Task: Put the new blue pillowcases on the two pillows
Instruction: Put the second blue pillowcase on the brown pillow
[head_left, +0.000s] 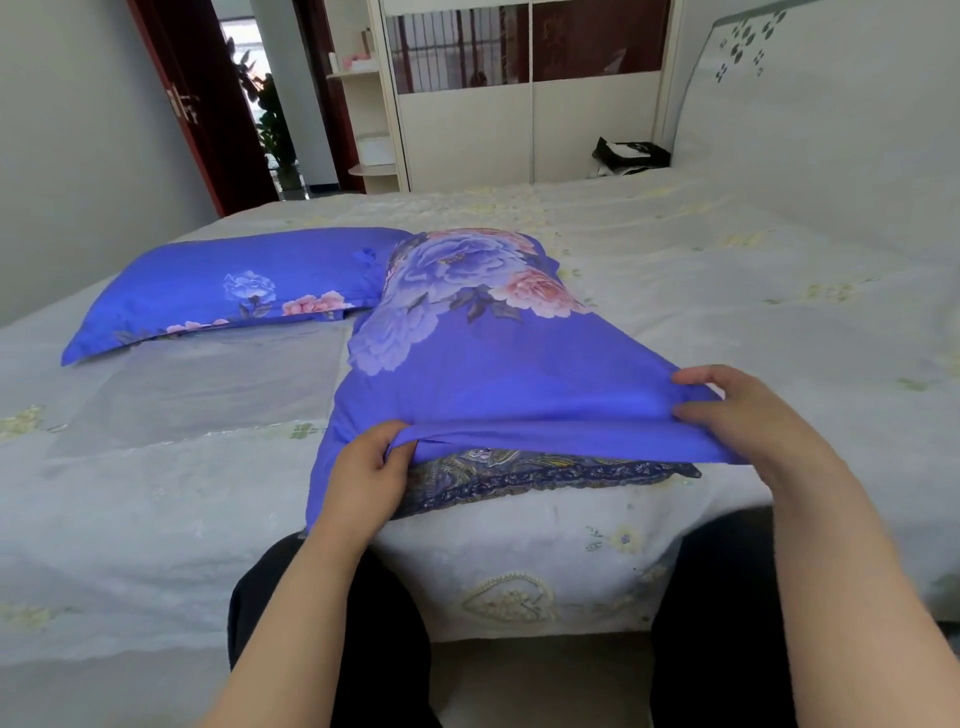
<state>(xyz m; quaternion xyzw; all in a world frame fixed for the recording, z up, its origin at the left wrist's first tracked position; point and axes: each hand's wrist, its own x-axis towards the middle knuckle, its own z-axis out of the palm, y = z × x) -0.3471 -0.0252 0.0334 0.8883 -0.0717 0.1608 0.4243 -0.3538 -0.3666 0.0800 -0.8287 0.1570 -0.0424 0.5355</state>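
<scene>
While the left hand (371, 470) pinched the open hem of the blue pillowcase (498, 374) at the near edge of the bed (779, 291), the right hand (748, 410) gripped that hem's other end. A darker patterned pillow (540, 473) protruded beneath, seemingly only partly covered. The second cased pillow (223, 291) lay toward the bed's left edge

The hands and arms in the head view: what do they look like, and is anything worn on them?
The left hand and the right hand are bare, without gloves, rings or a watch. Both forearms are bare too; no sleeves show.
</scene>
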